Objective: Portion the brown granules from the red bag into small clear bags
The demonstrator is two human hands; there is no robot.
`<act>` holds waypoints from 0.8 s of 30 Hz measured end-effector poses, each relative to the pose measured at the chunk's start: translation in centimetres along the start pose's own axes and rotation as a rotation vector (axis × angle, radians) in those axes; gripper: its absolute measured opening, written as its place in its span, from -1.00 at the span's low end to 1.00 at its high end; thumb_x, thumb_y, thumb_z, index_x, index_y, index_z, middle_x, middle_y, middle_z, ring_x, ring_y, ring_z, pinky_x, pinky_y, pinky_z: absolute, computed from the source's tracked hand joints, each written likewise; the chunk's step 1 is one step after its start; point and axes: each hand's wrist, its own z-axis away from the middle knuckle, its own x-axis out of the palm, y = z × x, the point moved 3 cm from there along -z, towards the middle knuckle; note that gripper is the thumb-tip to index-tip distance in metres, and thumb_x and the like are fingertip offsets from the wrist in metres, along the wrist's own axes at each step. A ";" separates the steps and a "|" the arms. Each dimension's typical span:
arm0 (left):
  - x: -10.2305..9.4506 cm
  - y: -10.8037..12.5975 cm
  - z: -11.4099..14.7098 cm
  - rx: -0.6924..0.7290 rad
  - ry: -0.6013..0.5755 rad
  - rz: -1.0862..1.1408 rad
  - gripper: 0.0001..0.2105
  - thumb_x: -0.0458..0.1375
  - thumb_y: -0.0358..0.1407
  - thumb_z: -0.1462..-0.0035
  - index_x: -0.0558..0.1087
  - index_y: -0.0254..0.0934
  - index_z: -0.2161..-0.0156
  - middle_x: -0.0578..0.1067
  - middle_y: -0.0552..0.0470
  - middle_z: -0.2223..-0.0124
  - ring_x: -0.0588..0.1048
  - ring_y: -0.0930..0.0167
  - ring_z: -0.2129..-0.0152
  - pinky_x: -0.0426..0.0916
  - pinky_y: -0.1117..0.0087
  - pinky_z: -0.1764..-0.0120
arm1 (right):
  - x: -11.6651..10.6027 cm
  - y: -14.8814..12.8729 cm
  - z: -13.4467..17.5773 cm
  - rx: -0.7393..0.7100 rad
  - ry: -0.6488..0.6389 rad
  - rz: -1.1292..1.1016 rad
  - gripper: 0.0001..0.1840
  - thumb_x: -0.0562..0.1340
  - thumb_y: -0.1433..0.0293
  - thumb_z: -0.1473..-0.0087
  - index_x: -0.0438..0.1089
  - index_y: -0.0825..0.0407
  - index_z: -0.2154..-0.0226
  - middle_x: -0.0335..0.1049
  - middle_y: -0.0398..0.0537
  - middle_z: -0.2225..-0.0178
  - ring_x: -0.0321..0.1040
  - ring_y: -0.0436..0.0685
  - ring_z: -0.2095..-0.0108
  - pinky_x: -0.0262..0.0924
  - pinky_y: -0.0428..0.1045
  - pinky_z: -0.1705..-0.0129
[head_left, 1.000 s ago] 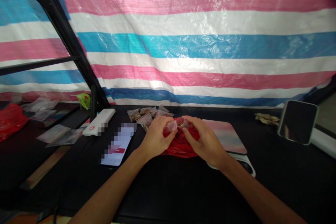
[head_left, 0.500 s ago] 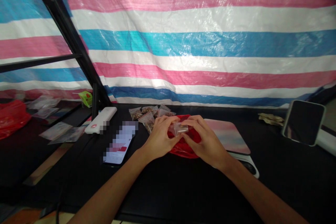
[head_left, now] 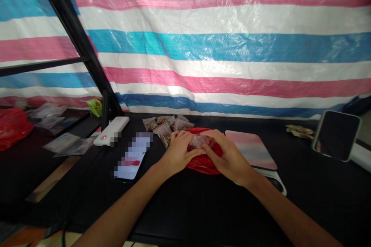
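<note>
My left hand (head_left: 178,152) and my right hand (head_left: 227,156) meet over a red plastic bag (head_left: 203,162) on the black table (head_left: 203,208). Between the fingertips of both hands is a small clear plastic pouch (head_left: 198,141), pinched from either side. Its contents are too small to make out. Just behind my left hand lies a cluster of several small clear pouches (head_left: 166,125) filled with brownish bits.
A digital scale (head_left: 255,156) with a pinkish platform sits right of the red bag. A phone (head_left: 131,156) and a white power bank (head_left: 111,131) lie to the left. A mirror (head_left: 336,135) stands at far right. Loose pouches (head_left: 62,144) and another red bag (head_left: 11,127) are far left.
Both hands have kept working the small clear pouch over the red bag, sinking slightly lower onto it. The pouch looks flatter between the fingertips than a second ago.
</note>
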 end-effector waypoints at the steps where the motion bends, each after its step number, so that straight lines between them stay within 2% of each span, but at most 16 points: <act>1: -0.2 0.1 0.0 0.006 0.006 0.003 -0.63 0.25 0.03 -0.26 0.50 -0.17 -0.01 0.60 0.00 0.01 0.48 0.22 0.02 0.14 0.12 -0.11 | 0.0 -0.1 0.0 -0.030 0.021 -0.011 -0.70 0.19 0.39 -0.35 0.35 -0.15 -0.11 0.45 -0.03 -0.06 0.41 0.19 -0.10 0.31 0.15 -0.21; 4: -0.9 0.1 -0.1 0.020 0.055 0.030 -0.53 0.27 0.02 -0.24 0.43 -0.13 -0.16 0.57 -0.02 -0.13 0.47 0.20 -0.06 0.12 0.12 -0.15 | -0.1 -0.5 0.0 -0.130 0.062 -0.027 -0.74 0.17 0.45 -0.35 0.36 -0.14 -0.05 0.43 -0.02 -0.10 0.36 0.18 -0.17 0.26 0.14 -0.26; 7: -1.3 0.1 0.0 0.043 0.066 0.043 -0.50 0.25 0.01 -0.26 0.38 -0.14 -0.21 0.52 -0.05 -0.22 0.45 0.18 -0.13 0.13 0.13 -0.17 | -0.5 -0.5 0.1 -0.131 0.065 -0.003 -0.75 0.20 0.43 -0.35 0.37 -0.15 -0.05 0.46 -0.03 -0.06 0.41 0.17 -0.11 0.31 0.10 -0.18; 11: -1.1 0.5 0.1 0.068 0.029 0.106 -0.51 0.28 0.00 -0.24 0.41 -0.14 -0.19 0.55 -0.03 -0.18 0.48 0.20 -0.09 0.19 0.15 -0.17 | -0.8 -0.1 0.2 -0.061 0.049 0.040 -0.74 0.21 0.37 -0.36 0.38 -0.14 -0.07 0.50 -0.04 0.00 0.46 0.18 -0.01 0.35 0.09 -0.08; 17: -0.9 0.6 -0.1 0.013 0.081 0.288 -0.45 0.38 -0.05 -0.13 0.40 -0.17 -0.16 0.54 -0.07 -0.14 0.48 0.19 -0.09 0.30 0.16 -0.19 | -0.3 -0.4 0.3 -0.211 0.094 0.011 -0.66 0.11 0.52 -0.37 0.35 -0.15 -0.09 0.49 -0.02 -0.10 0.41 0.16 -0.14 0.30 0.13 -0.21; 21: -0.9 0.9 -0.1 0.039 -0.017 0.291 -0.45 0.32 -0.09 -0.22 0.35 -0.16 -0.25 0.50 -0.11 -0.20 0.47 0.17 -0.12 0.31 0.15 -0.20 | -0.3 -0.4 0.4 -0.176 0.085 0.037 -0.64 0.21 0.43 -0.33 0.35 -0.15 -0.14 0.50 0.01 -0.09 0.44 0.21 -0.11 0.34 0.15 -0.18; 24: -0.9 1.2 -0.1 0.043 -0.082 0.301 -0.52 0.24 -0.09 -0.29 0.37 -0.14 -0.25 0.53 -0.08 -0.18 0.50 0.19 -0.08 0.34 0.17 -0.16 | -0.5 -0.5 0.4 -0.138 0.081 0.047 -0.55 0.24 0.37 -0.33 0.31 -0.17 -0.23 0.47 0.02 -0.10 0.45 0.22 -0.08 0.38 0.14 -0.14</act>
